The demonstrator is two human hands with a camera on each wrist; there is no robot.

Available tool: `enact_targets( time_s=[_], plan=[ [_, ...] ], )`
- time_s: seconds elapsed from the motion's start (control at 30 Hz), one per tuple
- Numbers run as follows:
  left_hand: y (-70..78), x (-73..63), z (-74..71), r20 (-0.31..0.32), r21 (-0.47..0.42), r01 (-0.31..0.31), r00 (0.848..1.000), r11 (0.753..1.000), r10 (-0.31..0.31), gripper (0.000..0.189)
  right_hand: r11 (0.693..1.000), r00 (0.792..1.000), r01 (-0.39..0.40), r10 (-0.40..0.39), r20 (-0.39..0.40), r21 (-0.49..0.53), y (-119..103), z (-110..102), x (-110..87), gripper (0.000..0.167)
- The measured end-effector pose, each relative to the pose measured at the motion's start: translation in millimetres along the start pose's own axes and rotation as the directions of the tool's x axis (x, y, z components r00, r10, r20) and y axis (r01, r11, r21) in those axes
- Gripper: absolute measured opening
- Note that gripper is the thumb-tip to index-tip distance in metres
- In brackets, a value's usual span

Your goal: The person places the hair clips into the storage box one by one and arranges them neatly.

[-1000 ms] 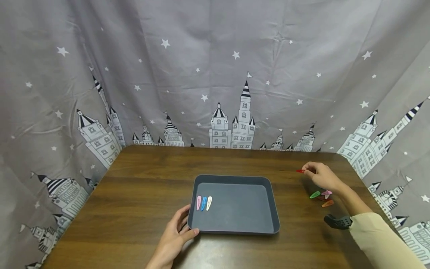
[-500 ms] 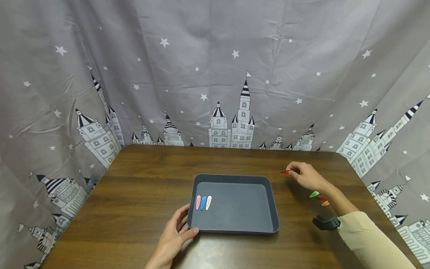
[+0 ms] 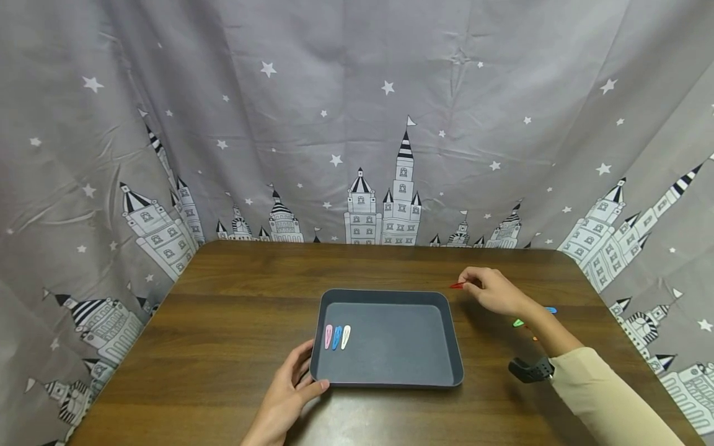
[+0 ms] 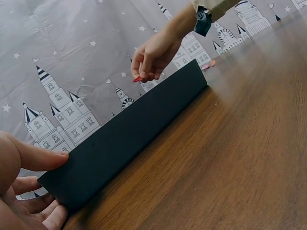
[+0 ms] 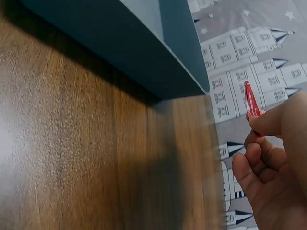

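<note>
Between the thumb and index finger of my right hand (image 3: pixel 493 291) is a red snap hair clip (image 5: pixel 251 103), held in the air just beyond the far right corner of the grey tray (image 3: pixel 413 375). My left hand (image 3: pixel 287 390) grips the tray's near left corner, its thumb on the near wall and its fingers along the left side. Inside the tray, at the left, a pink hair clip (image 3: pixel 328 337), a blue hair clip (image 3: pixel 337 337) and a white hair clip (image 3: pixel 346 337) lie side by side, apart from each other.
Behind the right forearm lie more hair clips, partly hidden: a green clip (image 3: pixel 518 323), a blue clip (image 3: pixel 551 310) and an orange bit (image 3: pixel 535 338). The wooden table (image 3: pixel 240 310) ends at a grey castle-print curtain (image 3: pixel 312 155).
My right hand has carried the red hair clip leftward, from near the loose clips to the tray's far right corner. The left hand stays on the tray.
</note>
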State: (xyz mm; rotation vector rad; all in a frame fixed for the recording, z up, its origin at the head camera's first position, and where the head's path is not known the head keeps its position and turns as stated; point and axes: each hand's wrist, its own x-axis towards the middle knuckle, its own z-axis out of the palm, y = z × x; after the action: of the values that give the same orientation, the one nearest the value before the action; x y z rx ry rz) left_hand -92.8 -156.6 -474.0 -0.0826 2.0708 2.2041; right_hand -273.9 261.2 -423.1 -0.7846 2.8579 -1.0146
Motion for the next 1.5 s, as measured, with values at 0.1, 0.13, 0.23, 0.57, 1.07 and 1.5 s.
enact_targets(
  time_s=[0.1, 0.13, 0.23, 0.57, 1.07, 1.5],
  plan=[
    [-0.1, -0.2, 0.4, 0.001, 0.001, 0.002, 1.0, 1.0, -0.002, 0.077, 1.0, 1.0, 0.003, -0.002, 0.023, -0.002, -3, 1, 3.5, 0.008],
    [0.0, -0.2, 0.5, 0.001, 0.002, 0.002, 1.0, 1.0, -0.002, 0.077, 1.0, 1.0, 0.001, -0.001, 0.03, -0.004, -5, 2, 4.4, 0.008],
    [0.6, -0.3, 0.9, -0.001, 0.006, 0.008, 1.0, 1.0, -0.008, 0.077, 1.0, 0.999, 0.01, -0.01, 0.047, -0.001, -9, 3, 7.2, 0.008],
    [3.2, -0.7, -0.7, -0.015, 0.034, 0.012, 1.0, 0.999, -0.012, 0.077, 0.998, 0.991, 0.065, -0.066, 0.12, 0.011, -23, 13, 17.9, 0.013],
    [3.3, -0.7, -1.5, -0.025, 0.04, 0.021, 0.999, 0.999, -0.02, 0.077, 0.986, 0.968, 0.166, -0.163, 0.189, -0.003, -44, 29, 37.0, 0.013],
    [2.4, -0.3, -0.3, -0.027, 0.05, 0.029, 0.999, 0.998, -0.028, 0.077, 0.976, 0.933, 0.216, -0.208, 0.294, 0.005, -70, 47, 54.5, 0.01]
  ],
)
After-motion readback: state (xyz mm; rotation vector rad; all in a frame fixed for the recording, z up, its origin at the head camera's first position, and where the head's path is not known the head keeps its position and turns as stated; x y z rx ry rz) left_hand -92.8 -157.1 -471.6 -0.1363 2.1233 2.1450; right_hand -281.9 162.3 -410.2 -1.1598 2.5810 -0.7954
